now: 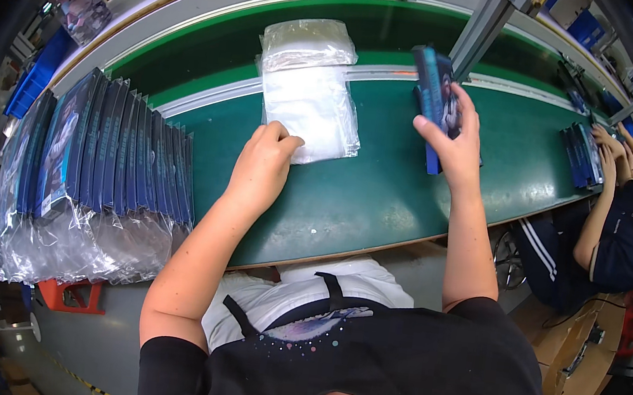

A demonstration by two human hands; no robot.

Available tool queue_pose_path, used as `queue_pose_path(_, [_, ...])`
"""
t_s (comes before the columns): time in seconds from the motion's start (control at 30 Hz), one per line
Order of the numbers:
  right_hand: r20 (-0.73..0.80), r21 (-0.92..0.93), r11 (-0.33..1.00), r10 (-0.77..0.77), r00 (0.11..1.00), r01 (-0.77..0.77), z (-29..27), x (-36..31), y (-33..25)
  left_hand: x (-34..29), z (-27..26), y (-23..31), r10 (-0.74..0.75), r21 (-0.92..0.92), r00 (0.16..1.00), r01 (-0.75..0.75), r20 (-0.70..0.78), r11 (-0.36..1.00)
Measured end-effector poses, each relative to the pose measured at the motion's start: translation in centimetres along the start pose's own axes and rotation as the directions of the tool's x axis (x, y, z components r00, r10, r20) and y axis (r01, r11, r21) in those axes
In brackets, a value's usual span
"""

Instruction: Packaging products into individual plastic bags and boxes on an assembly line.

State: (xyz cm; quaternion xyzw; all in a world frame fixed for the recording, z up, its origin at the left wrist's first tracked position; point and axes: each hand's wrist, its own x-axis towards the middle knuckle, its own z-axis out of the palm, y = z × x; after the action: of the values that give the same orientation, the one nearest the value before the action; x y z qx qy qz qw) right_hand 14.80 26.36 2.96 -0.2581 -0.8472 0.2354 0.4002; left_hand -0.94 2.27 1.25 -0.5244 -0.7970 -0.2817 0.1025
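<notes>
The left hand (264, 162) pinches the top clear plastic bag (312, 111) off its pile while the right hand (454, 139) wraps its fingers round a flat dark blue box (432, 86), so bagging has only begun, and next the bag mouth likely needs opening.

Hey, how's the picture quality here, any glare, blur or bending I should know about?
Head view: fisheye bends the green belt edges into arcs, with a dark vignette at the rim; overhead light glares off the clear plastic bags; the co-worker at far right is smeared; the right hand and its blue package stay fairly sharp.
</notes>
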Motion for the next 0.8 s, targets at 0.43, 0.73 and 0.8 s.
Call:
queue_pose_path(0.43, [0.805,0.491,-0.22,-0.255,0.535,-0.843,1.9,-5.0,-3.3,0.9,-1.4,0.8,-0.17,-0.31,0.984,0.147,-0.048,0.939])
queue_pose_path(0.73, [0.853,0.438,0.006,-0.319,0.413,-0.899,4.1,-2.8,-4.4,0.5,-2.3,-0.9,-0.442,-0.476,0.877,0.475,0.189,0.74])
queue_pose_path(0.8, [0.852,0.467,0.016,-0.277,0.445,-0.884,3.7,-3.2,-4.3,0.8,-3.0,-0.7,-0.493,-0.479,0.835,0.547,0.246,0.686])
